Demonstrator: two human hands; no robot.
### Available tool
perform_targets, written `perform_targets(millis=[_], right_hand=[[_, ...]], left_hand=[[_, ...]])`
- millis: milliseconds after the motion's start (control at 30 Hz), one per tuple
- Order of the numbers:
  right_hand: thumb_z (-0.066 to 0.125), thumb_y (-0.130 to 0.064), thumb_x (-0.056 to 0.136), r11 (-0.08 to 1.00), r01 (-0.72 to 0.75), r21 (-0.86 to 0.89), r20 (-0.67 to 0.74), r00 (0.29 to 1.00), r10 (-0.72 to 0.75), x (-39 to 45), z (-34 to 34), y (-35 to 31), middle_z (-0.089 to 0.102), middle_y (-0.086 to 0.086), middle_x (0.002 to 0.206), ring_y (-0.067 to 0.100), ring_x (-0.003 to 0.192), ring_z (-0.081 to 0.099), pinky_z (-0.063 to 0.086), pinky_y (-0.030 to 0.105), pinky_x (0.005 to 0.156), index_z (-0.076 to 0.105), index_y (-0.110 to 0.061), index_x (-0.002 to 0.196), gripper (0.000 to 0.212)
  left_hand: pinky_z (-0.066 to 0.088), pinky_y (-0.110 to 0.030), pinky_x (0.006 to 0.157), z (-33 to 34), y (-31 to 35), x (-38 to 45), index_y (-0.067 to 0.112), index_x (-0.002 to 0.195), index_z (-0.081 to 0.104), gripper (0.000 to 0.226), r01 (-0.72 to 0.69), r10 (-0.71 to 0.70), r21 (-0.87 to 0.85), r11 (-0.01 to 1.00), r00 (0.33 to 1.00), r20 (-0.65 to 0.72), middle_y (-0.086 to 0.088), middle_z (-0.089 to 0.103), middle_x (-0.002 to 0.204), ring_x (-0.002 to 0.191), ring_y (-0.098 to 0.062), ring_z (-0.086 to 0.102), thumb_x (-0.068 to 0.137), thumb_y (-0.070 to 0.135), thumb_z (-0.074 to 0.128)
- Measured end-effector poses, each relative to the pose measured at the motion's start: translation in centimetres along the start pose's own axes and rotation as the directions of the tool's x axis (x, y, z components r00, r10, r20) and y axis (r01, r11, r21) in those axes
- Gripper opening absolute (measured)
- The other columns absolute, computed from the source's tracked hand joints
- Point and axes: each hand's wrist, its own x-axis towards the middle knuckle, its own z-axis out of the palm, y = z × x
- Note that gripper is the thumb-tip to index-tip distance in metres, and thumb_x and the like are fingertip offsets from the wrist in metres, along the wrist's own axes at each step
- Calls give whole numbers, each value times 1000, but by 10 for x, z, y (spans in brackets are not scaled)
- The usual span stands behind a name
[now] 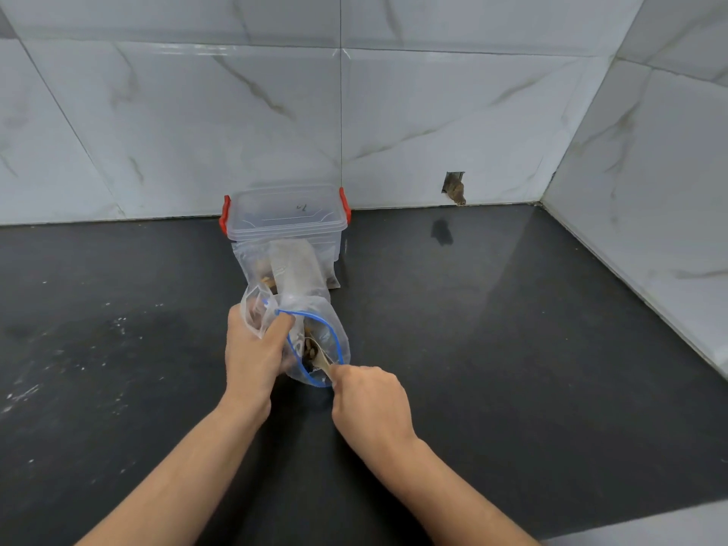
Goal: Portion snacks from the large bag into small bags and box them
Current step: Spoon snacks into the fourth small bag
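A: Which step is in hand?
B: Filling. The small bag (315,340) is gripped open at its rim by the left hand (252,348); a spoon (319,358), clasped in the right hand (368,403), is dipped inside.
A: And next?
B: Probably another scoop from the large bag (291,266), just behind, against the box (285,218).

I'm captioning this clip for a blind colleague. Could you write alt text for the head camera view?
A left hand holds open a small blue-zip bag on a black counter while the right hand spoons snacks into it with a spoon. Behind stand the large snack bag and a lidded clear box with red latches.
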Motion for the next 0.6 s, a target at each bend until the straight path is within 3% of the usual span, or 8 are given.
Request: perform_targets(millis=[100, 233, 333, 400, 467, 533, 600], right_hand=[[46, -14, 91, 1000, -24, -10, 48, 999, 25, 3, -5, -1, 66, 8, 97, 26, 73, 50, 32, 30, 62, 61, -13, 106, 21], [50, -16, 90, 996, -82, 28, 114, 990, 78, 8, -8, -6, 67, 8, 90, 23, 66, 49, 39, 30, 60, 63, -14, 104, 19], [49, -15, 89, 980, -150, 127, 141, 981, 132, 12, -4, -7, 68, 7, 89, 26, 74, 60, 47, 31, 64, 67, -17, 105, 24], [47, -12, 87, 947, -219, 236, 174, 968, 180, 16, -5, -2, 69, 5, 88, 27, 81, 63, 48, 31, 67, 70, -22, 104, 31], [46, -8, 82, 850, -326, 414, 252, 938, 237, 23, -9, 6, 66, 0, 74, 20, 73, 61, 47, 28, 63, 74, -22, 98, 35], [44, -3, 80, 674, -459, 578, 364, 885, 291, 27, -16, 12, 56, -3, 60, 11, 54, 48, 38, 23, 48, 75, -18, 95, 37], [43, 0, 81, 560, -521, 644, 417, 853, 315, 29, -23, 17, 51, -1, 59, 7, 45, 37, 29, 17, 38, 74, -16, 95, 38]], left_hand=[[55, -56, 79, 1, 10, -6, 46, 85, 52, 27, -110, 110, 118, 987, 994, 6, 8, 62, 95, 95, -20, 63, 66, 34, 67], [54, -54, 82, 1, 13, -8, 38, 86, 49, 29, -190, 193, 163, 968, 981, -3, 8, 59, 93, 91, -17, 60, 78, 20, 69], [53, -51, 83, 1, 13, -6, 36, 86, 48, 27, -191, 192, 186, 964, 981, 12, 4, 59, 92, 91, -20, 60, 79, 19, 68], [54, -54, 79, -1, 14, -5, 35, 88, 51, 24, -175, 172, 192, 966, 985, 32, -1, 61, 95, 94, -25, 62, 72, 29, 68], [55, -57, 76, -3, 13, -3, 36, 89, 53, 27, -157, 153, 199, 967, 988, 36, -2, 62, 96, 93, -25, 62, 65, 35, 65], [54, -57, 78, -5, 12, -2, 38, 88, 52, 25, -155, 153, 215, 964, 988, 27, 1, 61, 96, 94, -24, 62, 65, 35, 64], [54, -56, 78, -7, 10, 0, 37, 87, 54, 25, -159, 157, 227, 961, 987, 26, 0, 63, 95, 92, -25, 63, 65, 36, 64]])
